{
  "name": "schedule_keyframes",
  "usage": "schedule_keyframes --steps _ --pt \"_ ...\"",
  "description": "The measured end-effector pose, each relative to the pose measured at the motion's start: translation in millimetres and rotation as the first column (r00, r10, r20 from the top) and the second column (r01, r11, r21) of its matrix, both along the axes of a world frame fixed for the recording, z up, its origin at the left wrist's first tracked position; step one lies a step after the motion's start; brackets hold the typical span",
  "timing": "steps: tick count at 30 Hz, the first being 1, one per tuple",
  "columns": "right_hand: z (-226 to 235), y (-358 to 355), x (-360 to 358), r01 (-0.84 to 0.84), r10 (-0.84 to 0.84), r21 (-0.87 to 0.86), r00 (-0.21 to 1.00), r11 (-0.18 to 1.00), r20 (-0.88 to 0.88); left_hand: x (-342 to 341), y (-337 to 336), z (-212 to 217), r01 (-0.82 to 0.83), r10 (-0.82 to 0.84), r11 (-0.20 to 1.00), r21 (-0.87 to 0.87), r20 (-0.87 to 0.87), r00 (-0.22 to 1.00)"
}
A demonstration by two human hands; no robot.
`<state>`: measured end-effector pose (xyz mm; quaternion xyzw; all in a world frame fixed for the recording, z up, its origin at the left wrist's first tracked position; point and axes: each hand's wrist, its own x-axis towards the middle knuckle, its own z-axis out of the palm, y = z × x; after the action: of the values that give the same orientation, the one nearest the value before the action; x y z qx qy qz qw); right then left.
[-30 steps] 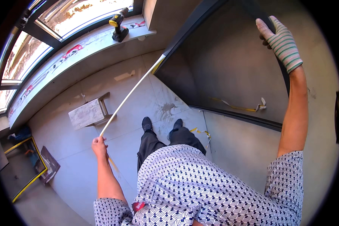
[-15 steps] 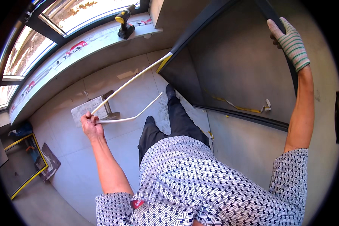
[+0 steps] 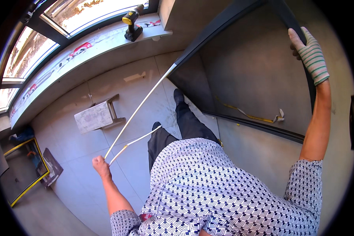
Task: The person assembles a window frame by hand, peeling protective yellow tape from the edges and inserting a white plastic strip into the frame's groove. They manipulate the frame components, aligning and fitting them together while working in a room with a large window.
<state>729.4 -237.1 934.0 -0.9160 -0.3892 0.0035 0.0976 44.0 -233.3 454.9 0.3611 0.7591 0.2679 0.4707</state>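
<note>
Gripping the pale flexible strip [image 3: 166, 74] in the bare, fisted left hand [image 3: 101, 166], near the low stool [image 3: 93, 117], with one length running taut to the left corner of the dark-framed panel [image 3: 214, 33] and another trailing loose. Probably best to pull smoothly and evenly, to avoid snapping the strip. Steadying the panel's right side with the gloved right hand [image 3: 312, 58], fingers curled round its edge. Making out no container for certain.
</note>
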Motion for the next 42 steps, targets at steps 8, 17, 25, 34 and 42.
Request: schedule_keyframes --steps 8,17,25,34,42 --pt "1.1 -7.1 6.5 -0.003 0.003 0.004 1.000 1.000 -0.015 -125.1 -58.4 23.7 -0.133 0.121 0.989 -0.062 -0.177 0.977" --pt "-1.0 -11.2 13.1 -0.018 0.018 0.002 1.000 1.000 -0.002 -212.7 -106.3 39.2 -0.302 0.237 0.950 -0.083 -0.440 0.866" --pt "5.7 -6.0 19.7 -0.022 0.022 0.016 0.999 1.000 0.046 -318.2 -151.6 111.3 -0.551 0.377 0.832 0.063 -0.793 0.478" --pt "2.8 -5.4 31.4 -0.034 0.036 0.018 0.995 0.999 -0.091 -212.5 -151.0 84.1 -0.334 0.310 0.943 0.004 -0.383 0.870" --pt "-9.4 -5.3 38.1 -0.085 0.086 0.013 0.996 0.996 -0.033 -131.4 -114.9 65.5 -0.340 0.309 0.928 -0.152 -0.197 0.930"
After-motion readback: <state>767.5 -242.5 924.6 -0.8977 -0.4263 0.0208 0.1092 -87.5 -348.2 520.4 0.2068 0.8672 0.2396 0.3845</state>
